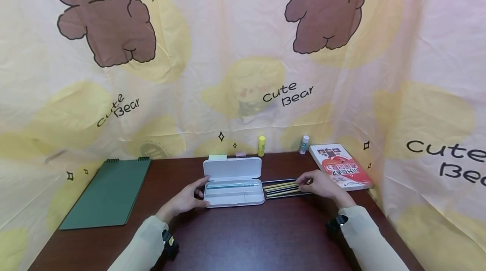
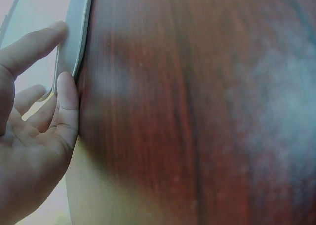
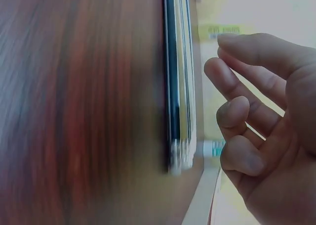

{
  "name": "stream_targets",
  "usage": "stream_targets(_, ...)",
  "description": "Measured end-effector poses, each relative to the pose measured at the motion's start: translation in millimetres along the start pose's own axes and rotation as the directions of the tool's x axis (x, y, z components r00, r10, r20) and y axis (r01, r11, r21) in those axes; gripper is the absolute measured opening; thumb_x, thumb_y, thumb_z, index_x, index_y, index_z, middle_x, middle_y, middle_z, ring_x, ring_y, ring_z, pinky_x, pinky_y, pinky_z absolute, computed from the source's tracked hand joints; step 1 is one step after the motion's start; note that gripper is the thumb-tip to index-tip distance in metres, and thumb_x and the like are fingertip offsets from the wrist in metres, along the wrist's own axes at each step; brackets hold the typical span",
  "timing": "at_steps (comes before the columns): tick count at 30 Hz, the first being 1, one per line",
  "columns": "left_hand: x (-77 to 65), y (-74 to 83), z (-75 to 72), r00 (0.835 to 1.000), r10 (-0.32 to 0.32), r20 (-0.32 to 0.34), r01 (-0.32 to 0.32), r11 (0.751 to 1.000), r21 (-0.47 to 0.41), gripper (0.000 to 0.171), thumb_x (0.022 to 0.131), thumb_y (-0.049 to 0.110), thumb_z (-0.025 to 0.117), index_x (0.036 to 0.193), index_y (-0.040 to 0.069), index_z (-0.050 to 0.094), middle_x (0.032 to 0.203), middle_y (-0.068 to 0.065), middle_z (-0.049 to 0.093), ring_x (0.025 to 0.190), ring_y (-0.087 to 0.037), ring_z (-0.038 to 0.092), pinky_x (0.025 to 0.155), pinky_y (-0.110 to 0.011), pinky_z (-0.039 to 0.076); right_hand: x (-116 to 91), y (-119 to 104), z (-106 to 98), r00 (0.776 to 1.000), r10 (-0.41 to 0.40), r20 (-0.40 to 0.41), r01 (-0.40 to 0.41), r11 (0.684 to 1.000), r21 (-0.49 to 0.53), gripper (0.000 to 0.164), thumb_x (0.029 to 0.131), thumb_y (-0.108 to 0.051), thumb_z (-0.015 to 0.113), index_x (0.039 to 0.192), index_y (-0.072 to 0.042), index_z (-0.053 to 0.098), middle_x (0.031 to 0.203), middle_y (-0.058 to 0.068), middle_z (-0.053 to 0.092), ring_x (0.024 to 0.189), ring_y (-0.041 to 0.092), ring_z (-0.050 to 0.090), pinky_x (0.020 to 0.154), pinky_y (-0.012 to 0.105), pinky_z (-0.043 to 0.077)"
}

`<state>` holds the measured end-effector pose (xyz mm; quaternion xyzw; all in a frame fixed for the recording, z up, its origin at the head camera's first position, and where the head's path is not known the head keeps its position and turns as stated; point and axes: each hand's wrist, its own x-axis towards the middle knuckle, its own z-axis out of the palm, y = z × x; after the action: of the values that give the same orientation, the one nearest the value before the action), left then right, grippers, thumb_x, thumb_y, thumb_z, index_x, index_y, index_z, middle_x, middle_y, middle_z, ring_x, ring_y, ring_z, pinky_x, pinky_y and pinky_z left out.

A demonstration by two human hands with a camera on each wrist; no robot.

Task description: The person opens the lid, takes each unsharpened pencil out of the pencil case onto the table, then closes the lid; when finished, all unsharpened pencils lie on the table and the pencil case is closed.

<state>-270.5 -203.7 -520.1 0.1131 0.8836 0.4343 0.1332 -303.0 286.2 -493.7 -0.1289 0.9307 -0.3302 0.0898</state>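
A white pencil case (image 1: 224, 200) lies with its lid (image 1: 232, 168) raised, and a slim light-blue pencil or pen (image 1: 231, 186) rests in its back compartment. My left hand (image 1: 186, 198) holds the case's left end, thumb at the front corner and fingers farther back. In the left wrist view, fingertips touch the edge of the case (image 2: 74, 37). To the right of the case, several pencils (image 1: 282, 188), yellowish and dark, lie side by side. My right hand (image 1: 320, 183) hovers over their right end. The right wrist view shows its loosely bent fingers apart from the pencils (image 3: 178, 86), holding nothing.
A red-and-white book (image 1: 341, 165) lies at the right, partly behind my right hand. At the back stand a yellow stick (image 1: 261, 146) and a white-capped glue stick (image 1: 304, 145), near sticky notes (image 1: 217, 157). A green spiral pad (image 1: 108, 195) lies at the left.
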Motion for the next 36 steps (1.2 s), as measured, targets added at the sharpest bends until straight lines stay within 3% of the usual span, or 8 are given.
stream_targets(5,1.3,-1.1,0.9,1.000,0.001,-0.008,-0.001,1.000,-0.004,0.090,0.079,0.023,0.085,0.155,0.026,0.037,0.136,-0.005,0.052,0.103,-0.020,0.052,0.078,-0.031,0.044,9,-17,9,0.999,-0.031,0.011,0.031,1.000,0.001,0.019,0.090,-0.022,0.074,0.108,-0.017,0.076,0.097,-0.006,0.073,0.090,0.017,0.059,0.081,0.033,0.047)
stream_targets(12,2.1,-1.1,0.5,1.000,-0.011,-0.016,0.011,1.000,-0.005,0.091,0.078,0.024,0.086,0.154,0.029,0.037,0.136,-0.003,0.052,0.103,-0.020,0.052,0.080,-0.033,0.044,23,-35,23,0.991,-0.134,0.007,0.134,0.991,0.001,0.019,0.090,-0.020,0.074,0.107,-0.014,0.076,0.095,-0.007,0.074,0.088,0.015,0.061,0.085,0.036,0.048)
stream_targets(28,-0.1,0.6,0.9,1.000,-0.006,-0.012,0.006,1.000,0.003,0.091,0.078,0.024,0.086,0.155,0.027,0.037,0.137,-0.006,0.052,0.105,-0.021,0.052,0.080,-0.033,0.044,42,-80,55,0.983,-0.178,0.046,0.177,0.984,0.012,0.020,0.089,-0.020,0.075,0.109,-0.017,0.076,0.105,-0.002,0.075,0.097,0.015,0.064,0.092,0.044,0.053)
stream_targets(36,0.1,1.3,-0.4,1.000,0.001,-0.008,-0.001,1.000,0.005,0.090,0.079,0.023,0.085,0.155,0.026,0.037,0.137,-0.006,0.051,0.104,-0.022,0.051,0.079,-0.033,0.045,52,-94,70,0.956,-0.285,0.065,0.287,0.958,-0.020,0.021,0.089,-0.016,0.074,0.109,-0.011,0.075,0.105,0.002,0.075,0.100,0.023,0.067,0.092,0.046,0.053)
